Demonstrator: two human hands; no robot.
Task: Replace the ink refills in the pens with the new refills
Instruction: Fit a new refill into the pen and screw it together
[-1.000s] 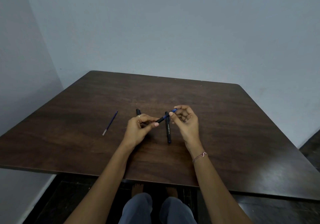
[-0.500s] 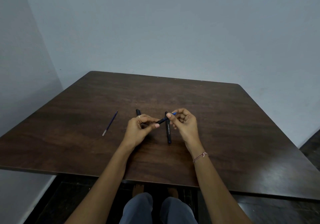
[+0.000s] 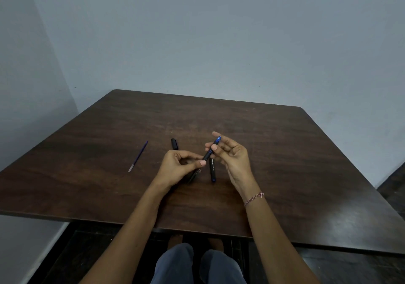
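Above the middle of the table I hold a black pen (image 3: 207,155) with a blue front end, tilted up to the right. My left hand (image 3: 178,167) grips its black barrel. My right hand (image 3: 231,154) pinches the blue end between thumb and fingertips, the other fingers spread. A second black pen (image 3: 212,170) lies on the table under my hands, pointing towards me. A black pen cap (image 3: 174,143) lies just beyond my left hand. A thin blue refill (image 3: 138,155) lies alone to the left.
The dark wooden table (image 3: 285,163) stands in a corner, with grey walls behind it and at the left. My knees and feet show below the near edge.
My right hand has opened its fingers and shifted its pinch along the blue end. The held pen now tilts more steeply upward. The left hand has stayed where it was.
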